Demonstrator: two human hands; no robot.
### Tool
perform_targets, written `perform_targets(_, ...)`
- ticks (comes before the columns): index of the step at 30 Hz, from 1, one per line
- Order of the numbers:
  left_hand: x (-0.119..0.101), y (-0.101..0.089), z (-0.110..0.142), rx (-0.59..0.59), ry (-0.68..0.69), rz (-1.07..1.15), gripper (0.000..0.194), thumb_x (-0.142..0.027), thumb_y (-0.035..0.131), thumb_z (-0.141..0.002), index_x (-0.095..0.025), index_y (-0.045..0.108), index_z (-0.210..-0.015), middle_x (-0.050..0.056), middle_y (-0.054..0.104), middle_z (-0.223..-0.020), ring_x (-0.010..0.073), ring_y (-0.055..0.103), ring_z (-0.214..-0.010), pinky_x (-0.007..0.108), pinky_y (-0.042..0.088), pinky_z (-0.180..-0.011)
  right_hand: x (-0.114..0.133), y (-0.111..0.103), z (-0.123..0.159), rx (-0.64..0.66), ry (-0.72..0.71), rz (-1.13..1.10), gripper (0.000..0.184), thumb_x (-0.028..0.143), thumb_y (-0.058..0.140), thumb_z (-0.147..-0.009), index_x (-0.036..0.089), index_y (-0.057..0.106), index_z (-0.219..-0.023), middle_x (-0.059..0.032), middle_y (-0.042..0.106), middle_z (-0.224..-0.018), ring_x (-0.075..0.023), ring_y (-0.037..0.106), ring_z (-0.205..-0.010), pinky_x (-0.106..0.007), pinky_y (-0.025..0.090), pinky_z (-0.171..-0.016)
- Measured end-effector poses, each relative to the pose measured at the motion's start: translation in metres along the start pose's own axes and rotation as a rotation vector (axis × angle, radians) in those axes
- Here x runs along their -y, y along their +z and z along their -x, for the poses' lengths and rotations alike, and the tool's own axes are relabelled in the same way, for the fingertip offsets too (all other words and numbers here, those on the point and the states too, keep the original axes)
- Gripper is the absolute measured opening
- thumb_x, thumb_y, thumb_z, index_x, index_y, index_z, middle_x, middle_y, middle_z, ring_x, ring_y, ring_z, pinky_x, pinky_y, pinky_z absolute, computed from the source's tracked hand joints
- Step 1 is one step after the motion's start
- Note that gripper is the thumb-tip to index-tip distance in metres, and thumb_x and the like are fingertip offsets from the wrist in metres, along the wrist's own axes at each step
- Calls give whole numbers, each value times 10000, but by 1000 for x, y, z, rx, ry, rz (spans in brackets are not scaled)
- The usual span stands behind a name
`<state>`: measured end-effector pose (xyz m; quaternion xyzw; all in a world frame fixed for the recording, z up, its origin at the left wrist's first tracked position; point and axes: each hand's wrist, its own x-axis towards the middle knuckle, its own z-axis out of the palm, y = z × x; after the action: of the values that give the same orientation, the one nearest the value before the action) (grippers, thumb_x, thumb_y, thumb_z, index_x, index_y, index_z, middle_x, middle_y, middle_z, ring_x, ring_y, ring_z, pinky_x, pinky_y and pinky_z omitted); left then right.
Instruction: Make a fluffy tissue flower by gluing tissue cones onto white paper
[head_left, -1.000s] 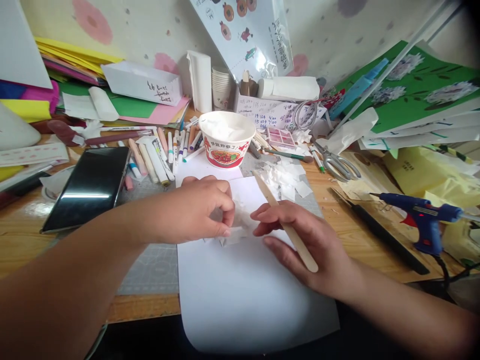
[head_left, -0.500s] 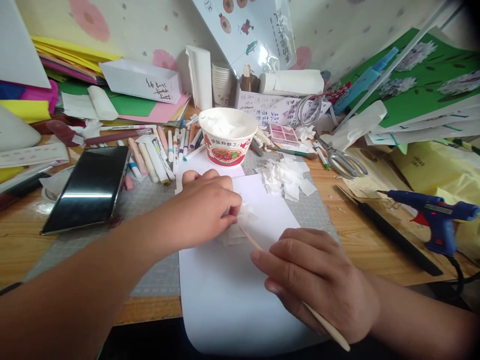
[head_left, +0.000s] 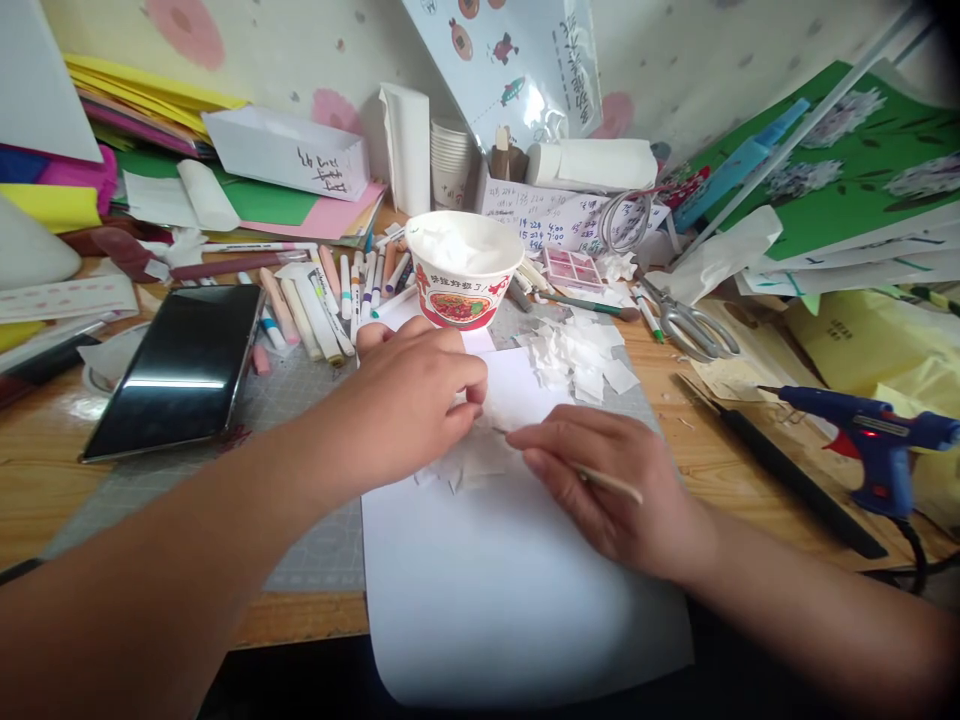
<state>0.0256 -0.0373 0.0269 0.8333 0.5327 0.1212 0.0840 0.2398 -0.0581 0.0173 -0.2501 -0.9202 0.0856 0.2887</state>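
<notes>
Light wooden desk, large white paper sheet near centre. Right hand grips slim pale wooden stick, tip by thin white paper pieces on sheet. Left hand curled over them; can't tell if pinching any.

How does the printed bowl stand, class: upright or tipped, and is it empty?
Upright and not empty: the printed bowl has its open rim uppermost, and white material shows inside.
</notes>
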Motion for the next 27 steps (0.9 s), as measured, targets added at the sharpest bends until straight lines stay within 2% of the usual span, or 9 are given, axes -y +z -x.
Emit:
perform_targets(4, 1, -1, -1, 4, -8, 53, 136, -234, 538, -756, -249, 671, -728, 7, 648, -866, 230, 506, -909, 399, 264, -747, -11, -4, -21, 21, 210, -140, 230, 185, 494, -947, 161, 661, -790, -20, 661, -675, -109, 580, -575, -227, 438, -542)
perform_targets(8, 0, -1, -1, 15, 7, 83, 109, -247, 563, -726, -237, 671, -728, 8, 640, -854, 231, 512, -920, 388, 276, -759, -17, -4, -43, 76, 336, -191, 372, 219, 469, -928, 174, 550, -568, 5, 585, -579, -86, 479, -495, -238, 367, -503)
perform_targets(12, 2, 0, -2, -9, -7, 84, 132, -206, 544, -756, -239, 672, -749, 7, 643, -860, 239, 524, -945, 406, 263, -768, -20, -3, -51, 77, 438, -345, 337, 209, 493, -876, 167, 568, -550, -1, 602, -595, -83, 483, -488, -244, 374, -492)
perform_targets(15, 3, -1, -3, -50, -30, 79, 143, -210, 528, -802, -242, 662, -762, 2, 649, -883, 240, 528, -958, 416, 271, -786, -25, -7, -47, -79, 566, -573, 257, 252, 537, -861, 168, 647, -644, 21, 531, -506, -96, 466, -439, -249, 368, -439)
perform_targets(18, 3, -2, -2, -74, -74, 93, 132, -234, 533, -811, -234, 651, -751, 3, 654, -873, 241, 531, -958, 428, 289, -813, -39, -18, -34, -368, 621, -732, 264, 320, 566, -872, 192, 643, -654, 33, 477, -471, -104, 420, -395, -267, 363, -414)
perform_targets(21, 4, -3, -3, -128, -103, 123, 128, -247, 529, -806, -238, 645, -753, 10, 656, -864, 257, 541, -966, 443, 299, -817, -60, -36, -15, -545, 489, -561, 294, 393, 552, -913, 214, 642, -699, -2, 538, -596, -150, 528, -525, -316, 449, -519)
perform_targets(22, 4, -3, -3, -149, -105, 136, 130, -252, 526, -804, -241, 645, -752, 13, 656, -865, 263, 546, -965, 449, 299, -813, -67, -42, -8, -527, 407, -418, 315, 411, 539, -928, 217, 631, -698, -24, 563, -675, -172, 567, -624, -334, 474, -583)
perform_targets(24, 5, -2, -3, -189, -98, 159, 139, -265, 519, -802, -246, 644, -745, 18, 657, -863, 273, 553, -956, 458, 294, -805, -78, -50, 5, -354, 259, -121, 375, 410, 497, -957, 215, 570, -644, -48, 556, -747, -190, 565, -734, -351, 472, -676)
perform_targets(27, 6, -1, -3, -227, -75, 171, 167, -291, 500, -811, -256, 645, -735, 18, 658, -851, 276, 560, -931, 462, 286, -796, -84, -48, 15, -19, 243, 95, 309, 331, 453, -979, 204, 590, -733, -27, 529, -721, -166, 528, -677, -319, 437, -673)
